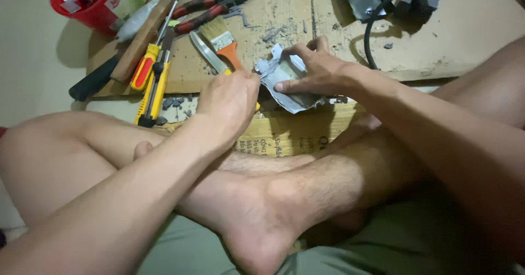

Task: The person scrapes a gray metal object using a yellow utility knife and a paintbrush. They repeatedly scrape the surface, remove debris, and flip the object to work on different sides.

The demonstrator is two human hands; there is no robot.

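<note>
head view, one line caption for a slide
Both hands, left hand and right hand, work a crumpled grey metal piece on cardboard beside a paintbrush.

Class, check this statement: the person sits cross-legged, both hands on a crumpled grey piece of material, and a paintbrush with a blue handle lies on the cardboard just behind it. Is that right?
Not quite. The paintbrush has an orange handle, not a blue one, as the head view shows. The rest holds: the person sits cross-legged, the left hand and right hand are on the crumpled grey piece, and the brush lies on the cardboard just behind it.
</note>
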